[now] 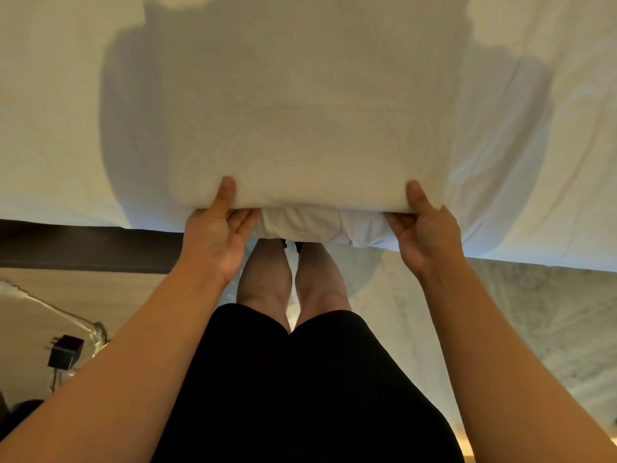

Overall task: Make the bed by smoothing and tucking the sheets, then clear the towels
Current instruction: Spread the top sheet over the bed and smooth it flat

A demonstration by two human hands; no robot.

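Note:
A folded white towel [300, 111] lies on the white bed sheet [60, 111] and reaches the bed's near edge. My left hand [217, 235] grips the towel's near left corner, thumb on top and fingers underneath. At the near right corner my right hand [424, 235] holds it the same way. Between the hands a bunched white fold of cloth [300, 225] hangs under the towel's edge.
The dark bed base [83, 242] shows below the sheet at left. My legs stand right against the bed. A black power adapter [65, 351] and a clear curved object [50, 309] lie on the wooden floor at lower left. Pale cloth [500, 322] covers the floor at right.

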